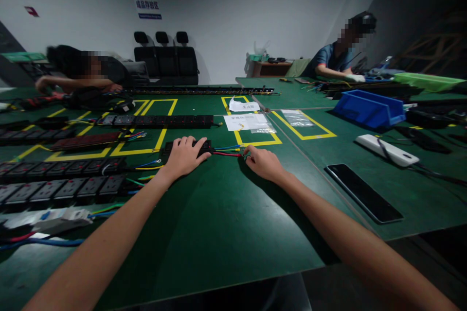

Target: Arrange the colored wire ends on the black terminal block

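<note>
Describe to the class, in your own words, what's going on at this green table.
A person's left hand rests on a short black socket strip, while the right hand is at the ends of its coloured wires. More socket strips lie to the left, and a phone lies to the right. Across the table, two other people are bent over.

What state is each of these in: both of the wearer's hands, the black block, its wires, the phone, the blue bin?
Left hand: laid over the block.
Right hand: curled at the wire ends; grip unclear.
Black block: flat on the table.
Wires: extended from the block.
Phone: face up, screen dark.
Blue bin: upright, uncovered.
</note>
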The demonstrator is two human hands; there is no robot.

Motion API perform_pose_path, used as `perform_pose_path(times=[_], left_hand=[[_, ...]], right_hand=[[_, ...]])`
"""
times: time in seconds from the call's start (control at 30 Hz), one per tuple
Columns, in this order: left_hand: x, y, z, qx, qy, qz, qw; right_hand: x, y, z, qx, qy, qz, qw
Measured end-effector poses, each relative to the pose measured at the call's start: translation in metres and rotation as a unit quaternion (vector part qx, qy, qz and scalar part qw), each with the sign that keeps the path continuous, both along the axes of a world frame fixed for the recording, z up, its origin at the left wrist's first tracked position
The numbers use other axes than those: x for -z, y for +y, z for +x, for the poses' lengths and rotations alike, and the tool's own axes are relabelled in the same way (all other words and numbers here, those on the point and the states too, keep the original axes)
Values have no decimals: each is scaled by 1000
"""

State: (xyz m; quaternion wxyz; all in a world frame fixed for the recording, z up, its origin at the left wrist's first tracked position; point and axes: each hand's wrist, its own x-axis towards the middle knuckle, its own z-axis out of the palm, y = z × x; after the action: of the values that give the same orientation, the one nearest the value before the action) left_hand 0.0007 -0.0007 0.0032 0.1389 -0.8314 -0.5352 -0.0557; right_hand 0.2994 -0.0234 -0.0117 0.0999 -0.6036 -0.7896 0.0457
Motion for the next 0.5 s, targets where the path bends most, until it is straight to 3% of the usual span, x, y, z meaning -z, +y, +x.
perform_pose_path(times=[0.5], left_hand=[[-1,0,0,0,19,6,1000]], right_hand=[[-2,-1,-1,4,0,-2,1000]])
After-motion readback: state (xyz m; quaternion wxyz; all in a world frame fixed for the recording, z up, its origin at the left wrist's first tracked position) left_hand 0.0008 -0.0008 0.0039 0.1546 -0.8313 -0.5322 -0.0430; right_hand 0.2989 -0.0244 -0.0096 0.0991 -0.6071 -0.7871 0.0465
